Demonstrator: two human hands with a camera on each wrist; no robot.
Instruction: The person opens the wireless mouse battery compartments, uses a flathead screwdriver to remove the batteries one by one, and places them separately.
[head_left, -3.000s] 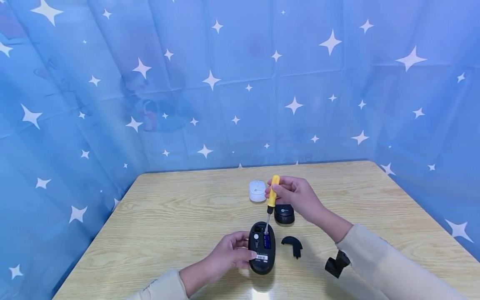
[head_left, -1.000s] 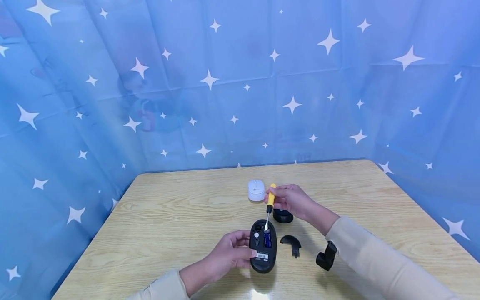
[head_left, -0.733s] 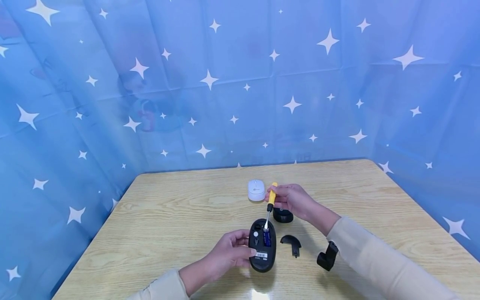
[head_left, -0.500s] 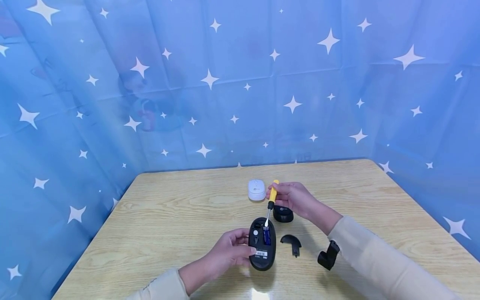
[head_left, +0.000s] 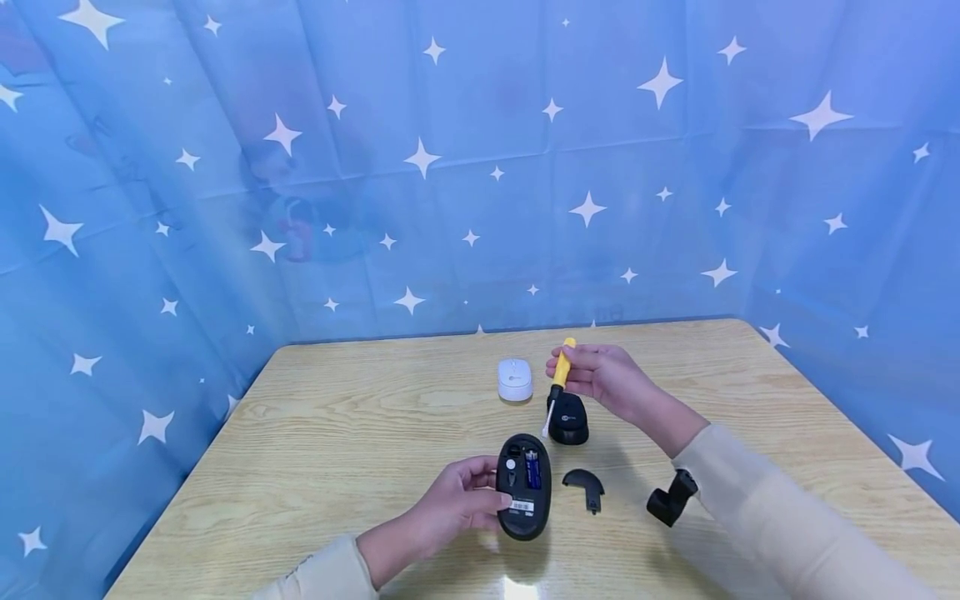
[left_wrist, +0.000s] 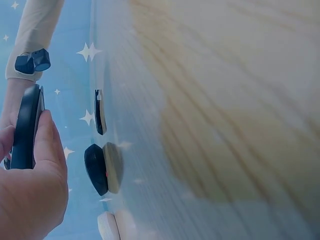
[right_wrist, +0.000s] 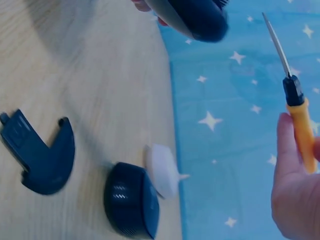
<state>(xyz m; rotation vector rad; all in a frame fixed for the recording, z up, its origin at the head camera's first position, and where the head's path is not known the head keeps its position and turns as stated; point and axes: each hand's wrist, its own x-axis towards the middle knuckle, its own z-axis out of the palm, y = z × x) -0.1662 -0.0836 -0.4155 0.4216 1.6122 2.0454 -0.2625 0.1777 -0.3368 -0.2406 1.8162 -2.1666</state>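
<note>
Here, the screwdriver (head_left: pixel 558 379) hung clear of the upturned mouse (head_left: pixel 523 487).
The left hand (head_left: pixel 457 504) curled round the mouse low in the frame's centre on the tabletop (head_left: pixel 352 442), battery bay exposed; the right hand (head_left: pixel 603 379) pinched the yellow handle above it. Probably between prying attempts; the tip must return to the battery (head_left: pixel 533 475). Only the head view showed the battery; the right-wrist view showed the loose cover (right_wrist: pixel 40 155) closely.
</note>
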